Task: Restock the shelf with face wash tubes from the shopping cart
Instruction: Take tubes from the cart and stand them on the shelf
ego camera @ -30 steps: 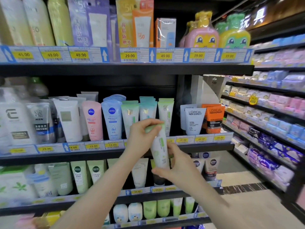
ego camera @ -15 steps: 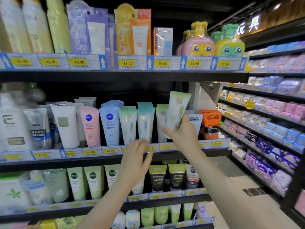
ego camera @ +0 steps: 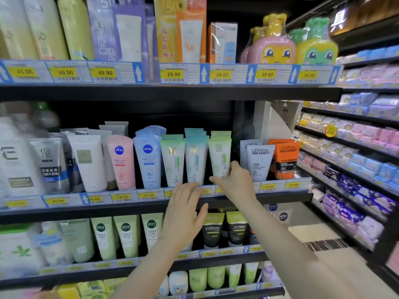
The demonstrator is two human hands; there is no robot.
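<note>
- The green-and-white face wash tube [ego camera: 220, 159] was seen standing upright at the front of its row on the middle shelf [ego camera: 151, 209], just right of the frame's centre.
- The right hand [ego camera: 236, 182] was laid against the tube's lower right side; the thumb was raised along the tube's edge and the fingers were stretched leftward under its base. Whether the tube was actually pinched could not be told.
- The left hand [ego camera: 183, 214] was held below centre in front of the shelf edge, fingers straight and slightly spread, nothing gripped; its fingertips were placed over the price labels [ego camera: 149, 195].
- The two hands were kept close together but not touching.
- To the left of the tube, a teal-and-white tube [ego camera: 195, 162] and another green-and-white tube [ego camera: 173, 161] were lined up side by side.
- Further left, a blue Nivea tube [ego camera: 148, 161] and a pink Nivea tube [ego camera: 121, 161] were stood.
- To the right of the tube, a white L'Oreal Men Expert tube [ego camera: 259, 161] and an orange L'Oreal Men Expert tube [ego camera: 286, 159] were displayed.
- In the upper part of the frame, sunscreen packs [ego camera: 183, 31] were shown above yellow price tags.
- In the upper right, cartoon-faced bottles [ego camera: 278, 44] in pink and green were set on the top shelf.
</note>
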